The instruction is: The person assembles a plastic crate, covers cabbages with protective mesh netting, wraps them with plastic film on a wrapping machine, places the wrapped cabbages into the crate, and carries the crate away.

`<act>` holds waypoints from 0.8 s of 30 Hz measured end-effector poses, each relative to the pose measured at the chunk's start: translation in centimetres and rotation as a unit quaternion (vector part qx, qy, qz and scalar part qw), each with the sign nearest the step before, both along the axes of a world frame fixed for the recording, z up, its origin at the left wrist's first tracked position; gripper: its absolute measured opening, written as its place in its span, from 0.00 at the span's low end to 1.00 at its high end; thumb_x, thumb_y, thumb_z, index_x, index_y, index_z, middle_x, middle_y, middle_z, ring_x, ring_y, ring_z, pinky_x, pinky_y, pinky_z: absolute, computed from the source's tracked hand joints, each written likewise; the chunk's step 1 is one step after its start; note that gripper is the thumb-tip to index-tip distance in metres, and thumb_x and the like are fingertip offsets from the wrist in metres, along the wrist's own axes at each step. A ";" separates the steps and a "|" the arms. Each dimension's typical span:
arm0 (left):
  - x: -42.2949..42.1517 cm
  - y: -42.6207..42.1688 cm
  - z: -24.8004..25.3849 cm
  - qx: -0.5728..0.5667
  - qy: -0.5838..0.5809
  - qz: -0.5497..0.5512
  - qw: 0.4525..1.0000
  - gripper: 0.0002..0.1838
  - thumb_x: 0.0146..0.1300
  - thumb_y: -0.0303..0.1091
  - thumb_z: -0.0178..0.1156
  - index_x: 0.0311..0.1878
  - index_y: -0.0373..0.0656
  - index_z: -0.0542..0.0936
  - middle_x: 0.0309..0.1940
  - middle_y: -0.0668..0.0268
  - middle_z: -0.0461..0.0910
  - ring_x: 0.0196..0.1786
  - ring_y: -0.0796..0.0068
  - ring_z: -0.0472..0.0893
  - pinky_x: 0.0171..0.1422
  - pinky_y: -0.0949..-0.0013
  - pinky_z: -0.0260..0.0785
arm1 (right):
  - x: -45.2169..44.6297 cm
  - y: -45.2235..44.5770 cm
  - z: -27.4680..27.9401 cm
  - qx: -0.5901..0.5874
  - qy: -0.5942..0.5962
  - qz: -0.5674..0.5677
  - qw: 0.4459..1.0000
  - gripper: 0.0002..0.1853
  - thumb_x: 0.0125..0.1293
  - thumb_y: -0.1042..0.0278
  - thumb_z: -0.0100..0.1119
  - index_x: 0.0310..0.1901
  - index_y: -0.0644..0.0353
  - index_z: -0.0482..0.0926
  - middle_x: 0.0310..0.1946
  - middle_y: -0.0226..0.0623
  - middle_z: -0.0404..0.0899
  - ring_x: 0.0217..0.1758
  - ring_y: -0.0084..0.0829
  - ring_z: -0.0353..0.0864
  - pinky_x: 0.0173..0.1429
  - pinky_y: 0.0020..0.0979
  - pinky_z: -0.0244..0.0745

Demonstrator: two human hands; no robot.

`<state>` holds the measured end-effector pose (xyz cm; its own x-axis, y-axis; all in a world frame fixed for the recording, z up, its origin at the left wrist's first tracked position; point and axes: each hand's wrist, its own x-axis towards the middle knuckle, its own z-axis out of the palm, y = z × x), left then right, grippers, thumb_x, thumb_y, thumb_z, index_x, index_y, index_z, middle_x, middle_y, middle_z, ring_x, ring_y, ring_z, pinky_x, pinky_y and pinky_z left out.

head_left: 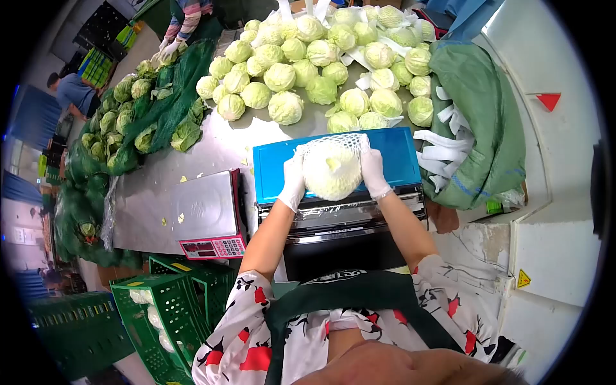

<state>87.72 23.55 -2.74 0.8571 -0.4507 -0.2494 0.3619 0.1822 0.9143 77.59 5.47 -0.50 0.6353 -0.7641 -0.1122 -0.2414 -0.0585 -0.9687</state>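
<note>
A pale cabbage (332, 173) is held between my two hands, with a white foam net sleeve (340, 142) round its far part. My left hand (293, 178), in a white glove, grips it from the left side. On its right side my right hand (374, 172), gloved too, presses against the net and the cabbage. Both hands are above the blue top (398, 154) of a wrapping machine. Clear film (346, 210) stretches across the machine's near part, just below the cabbage. My fingertips are partly hidden by the net and the cabbage.
Many trimmed cabbages (280, 77) are heaped behind the machine. A scale (208, 212) stands on the left. Green mesh sacks (170, 106) hold leafy cabbages, where a co-worker's gloved hands (168, 50) work. A green sack (481, 122) with foam nets sits right; crates (138, 282) stand lower left.
</note>
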 end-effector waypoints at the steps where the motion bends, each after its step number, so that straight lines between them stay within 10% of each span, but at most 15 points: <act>1: -0.4 0.2 0.9 -0.095 0.082 -0.037 0.991 0.29 0.78 0.53 0.45 0.61 0.34 0.77 0.55 0.55 0.82 0.55 0.66 0.81 0.58 0.60 0.75 | -0.4 0.6 0.1 0.012 -0.006 -0.007 1.000 0.35 0.76 0.42 0.48 0.29 0.74 0.79 0.20 0.45 0.78 0.26 0.29 0.68 0.34 0.39 0.68; 6: -2.6 2.3 5.5 -0.304 0.375 -0.171 0.859 0.33 0.78 0.57 0.37 0.70 0.38 0.68 0.65 0.52 0.74 0.63 0.56 0.78 0.70 0.54 0.70 | -1.4 2.4 8.4 -0.164 -0.064 0.180 0.968 0.23 0.74 0.56 0.54 0.36 0.71 0.85 0.26 0.40 0.86 0.29 0.25 0.82 0.36 0.28 0.74; 9: -2.7 3.0 1.1 -0.435 0.363 -0.260 0.782 0.30 0.77 0.54 0.40 0.69 0.40 0.69 0.67 0.54 0.73 0.66 0.57 0.75 0.72 0.51 0.67 | 0.7 -1.0 10.6 0.115 0.008 0.270 0.956 0.16 0.72 0.62 0.56 0.41 0.68 0.86 0.35 0.34 0.87 0.37 0.19 0.83 0.42 0.24 0.75; 16: 3.2 1.7 5.2 -0.181 0.206 -0.166 0.947 0.25 0.75 0.44 0.41 0.66 0.37 0.72 0.59 0.54 0.79 0.58 0.59 0.81 0.66 0.57 0.73 | -0.3 -7.3 4.4 0.332 -0.023 0.300 0.894 0.22 0.73 0.57 0.55 0.61 0.64 0.77 0.52 0.35 0.82 0.55 0.25 0.81 0.59 0.29 0.75; 19: 4.5 1.1 6.6 -0.079 0.052 -0.188 0.978 0.23 0.66 0.29 0.46 0.61 0.31 0.75 0.55 0.55 0.81 0.53 0.65 0.83 0.62 0.64 0.75 | -2.0 -4.9 5.1 0.191 -0.099 0.177 0.960 0.23 0.73 0.56 0.53 0.63 0.62 0.76 0.58 0.36 0.79 0.59 0.26 0.78 0.62 0.30 0.73; 21: 4.3 0.6 8.0 -0.039 -0.050 -0.234 0.970 0.22 0.61 0.24 0.48 0.58 0.29 0.77 0.54 0.55 0.82 0.52 0.66 0.83 0.61 0.66 0.75 | -2.8 -2.5 4.6 0.186 -0.125 0.292 0.930 0.26 0.73 0.59 0.56 0.67 0.65 0.71 0.61 0.37 0.76 0.65 0.29 0.74 0.67 0.31 0.70; 24: 5.1 0.6 11.0 -0.175 -0.072 -0.182 0.965 0.25 0.57 0.19 0.52 0.61 0.27 0.74 0.57 0.51 0.80 0.57 0.64 0.81 0.67 0.63 0.70 | -3.5 0.9 5.7 0.160 -0.071 0.237 0.956 0.30 0.71 0.58 0.61 0.68 0.70 0.68 0.64 0.45 0.74 0.69 0.32 0.70 0.72 0.32 0.63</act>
<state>92.85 24.19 8.27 0.6410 -0.7632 0.0814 0.3345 0.3732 0.8654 74.14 6.41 5.24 0.9278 -0.3272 -0.1793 -0.1263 0.1768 -0.9761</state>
